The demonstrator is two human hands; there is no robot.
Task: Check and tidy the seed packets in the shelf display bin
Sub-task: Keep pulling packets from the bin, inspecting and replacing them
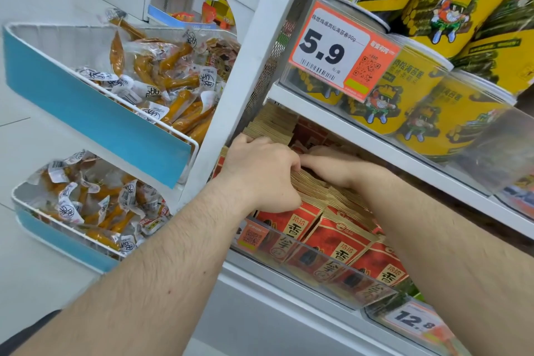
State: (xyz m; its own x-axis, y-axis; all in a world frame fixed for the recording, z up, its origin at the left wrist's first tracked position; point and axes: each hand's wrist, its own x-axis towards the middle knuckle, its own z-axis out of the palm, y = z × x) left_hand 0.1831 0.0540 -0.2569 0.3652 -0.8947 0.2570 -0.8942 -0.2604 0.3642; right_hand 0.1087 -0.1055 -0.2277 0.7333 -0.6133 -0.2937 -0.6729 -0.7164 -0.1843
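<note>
To my left, wire baskets (95, 113) of vacuum-packed snacks hang untouched. My left hand (260, 173) curls its fingers over the top edges of the red-and-gold seed packets (332, 237), which stand in rows in the clear-fronted display bin (332, 277). My right hand (332, 167) reaches deeper among them; how its fingers lie, I cannot tell. The front rows look upright, the back ones unsorted: I judge tidying midway.
</note>
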